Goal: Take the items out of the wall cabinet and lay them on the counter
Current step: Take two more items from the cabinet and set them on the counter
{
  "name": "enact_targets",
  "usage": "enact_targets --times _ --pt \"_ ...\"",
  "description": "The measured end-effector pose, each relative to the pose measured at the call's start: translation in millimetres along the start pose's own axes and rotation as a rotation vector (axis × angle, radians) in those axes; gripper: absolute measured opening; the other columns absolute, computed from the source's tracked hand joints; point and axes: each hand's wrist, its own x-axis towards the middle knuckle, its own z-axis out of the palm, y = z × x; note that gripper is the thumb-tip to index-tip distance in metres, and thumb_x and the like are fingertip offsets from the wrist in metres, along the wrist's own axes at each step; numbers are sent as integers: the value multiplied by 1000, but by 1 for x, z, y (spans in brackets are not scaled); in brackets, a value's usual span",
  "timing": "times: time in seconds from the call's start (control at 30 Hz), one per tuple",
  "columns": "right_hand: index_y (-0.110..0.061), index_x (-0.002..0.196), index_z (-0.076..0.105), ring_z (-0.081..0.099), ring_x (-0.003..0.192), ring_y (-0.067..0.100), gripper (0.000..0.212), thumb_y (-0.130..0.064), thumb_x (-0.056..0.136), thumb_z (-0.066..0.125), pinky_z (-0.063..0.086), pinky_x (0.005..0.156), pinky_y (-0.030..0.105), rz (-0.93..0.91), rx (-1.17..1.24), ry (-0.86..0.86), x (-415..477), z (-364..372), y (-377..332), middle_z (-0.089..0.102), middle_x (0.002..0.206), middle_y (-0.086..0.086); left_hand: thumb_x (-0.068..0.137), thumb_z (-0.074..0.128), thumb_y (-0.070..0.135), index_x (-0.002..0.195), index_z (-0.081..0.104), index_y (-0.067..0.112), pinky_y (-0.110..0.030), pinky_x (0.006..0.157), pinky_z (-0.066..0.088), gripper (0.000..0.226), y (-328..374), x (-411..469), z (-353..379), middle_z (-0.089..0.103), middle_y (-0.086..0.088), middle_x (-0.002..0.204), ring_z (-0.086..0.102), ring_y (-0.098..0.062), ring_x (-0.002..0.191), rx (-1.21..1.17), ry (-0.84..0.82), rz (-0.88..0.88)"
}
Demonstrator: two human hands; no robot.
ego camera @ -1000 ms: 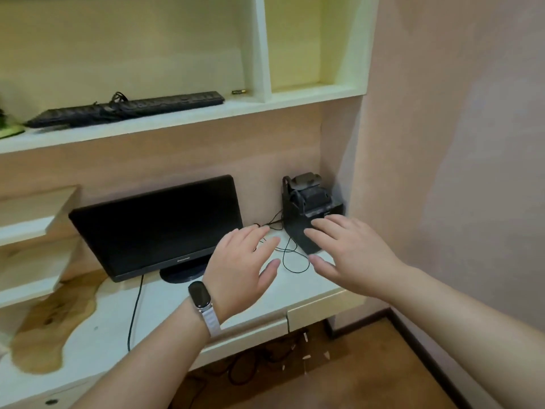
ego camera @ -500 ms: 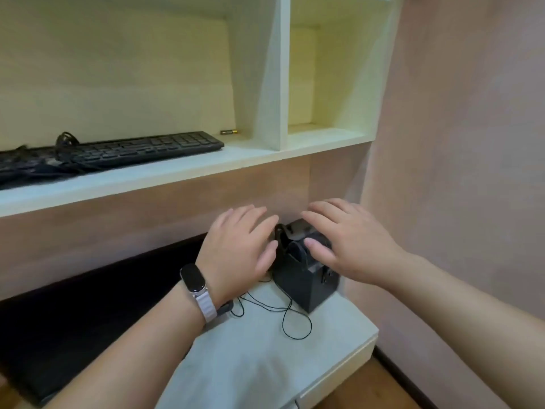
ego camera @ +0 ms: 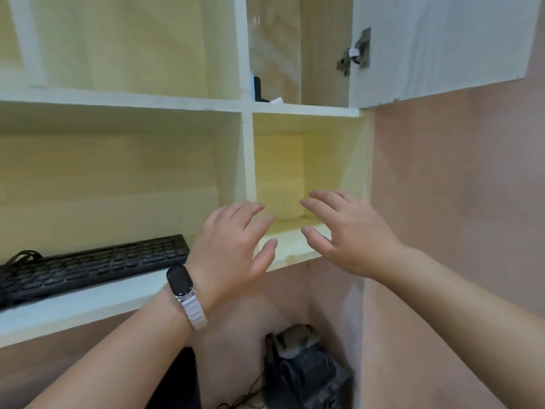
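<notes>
Wall cabinet: we saw the wall cabinet (ego camera: 303, 110) as a pale, wood-grained unit with white front edges, divided into compartments. Its white door (ego camera: 442, 39) stood swung open at the upper right, with a metal hinge (ego camera: 354, 53) on its inner face.
Items in the cabinet: in the upper right compartment, close to the left divider, a dark item (ego camera: 257, 88) stood upright. Just beside it, at the front of the shelf, lay a small white item (ego camera: 276, 100). We could not tell what either one was.
Left hand: our left hand (ego camera: 233, 243) was raised with its back toward us, in front of the divider beside the lower right compartment. Its fingers were spread and nearly straight, and it grasped nothing.
Right hand: our right hand (ego camera: 351, 234) was raised before the opening of the lower right compartment. Its fingers were spread and loose, and it was likewise released. The two hands were near each other but apart, with the thumbs pointing toward one another.
Wrist: a dark-faced watch (ego camera: 180, 281) on a pale strap circled the left wrist.
Lower left shelf: a black keyboard (ego camera: 97, 265) lay flat, with its cable (ego camera: 17, 258) bunched at the left end.
Below the cabinet: a black device (ego camera: 303, 370) stood near the corner of the pink wall, with thin dark cords beside it.
</notes>
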Motion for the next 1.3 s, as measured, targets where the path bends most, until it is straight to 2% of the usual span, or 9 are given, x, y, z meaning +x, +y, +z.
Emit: enact_targets --times 0.2,0.47,0.6,0.7,0.77,0.9,1.0,1.1,1.3 --pt "-12 125 60 56 114 32 56 -50 89 41 48 88 42 -86 23 121 59 -13 60 61 126 10 87 52 39 118 66 15 -39 92 37 42 4 78 -1 63 -6 120 57 -27 111 103 108 14" --pt "-18 128 56 50 116 23 55 -54 90 37 46 91 42 -117 214 219 142 -33 106 56 127 1 88 50 40 120 63 14 -39 82 47 44 -9 190 -36 64 -6 116 59 -27 104 331 156 138" --pt "-25 133 49 43 121 17 45 -47 95 45 43 94 38 -85 263 154 178 -41 115 51 129 -5 87 41 48 124 59 17 -44 74 52 52 -22 243 -59 66 -6 111 62 -30 96 441 -53 248" --pt "-29 135 46 44 122 17 46 -49 94 45 44 91 37 -84 224 11 205 -51 120 49 130 -5 87 29 57 131 52 25 -40 79 50 59 -26 273 -64 62 -2 120 60 -28 103 632 -267 262" --pt "-30 135 45 50 117 19 46 -48 92 48 46 86 36 -102 156 -53 224 -54 123 52 131 -5 91 34 56 138 41 32 -36 81 47 53 -30 290 -62 55 4 128 56 -22 110 820 -463 197" --pt "-28 136 45 56 105 21 51 -45 89 57 51 88 40 -130 194 -190 257 -50 123 57 128 -1 91 47 55 144 29 33 -28 57 38 61 -26 317 -51 57 3 125 58 -19 95 934 -762 -95" --pt "-25 135 46 54 97 19 57 -47 85 62 51 87 37 -167 192 -311 274 -38 120 59 122 -1 90 53 53 146 32 22 -26 67 40 68 -27 325 -38 56 -3 129 56 -21 102 869 -871 -235" --pt "-26 130 52 61 91 20 54 -45 81 64 53 79 36 -211 188 -357 282 -25 113 65 103 -3 83 49 65 131 49 16 -31 76 46 68 -34 326 -30 63 -5 118 60 -24 103 899 -950 -286" --pt "-24 100 68 57 71 21 17 -28 85 60 40 55 29 -305 194 -340 288 -9 107 62 76 -2 85 45 65 110 64 11 -26 51 33 63 -43 323 -11 69 -5 101 55 -22 77 926 -971 -311"
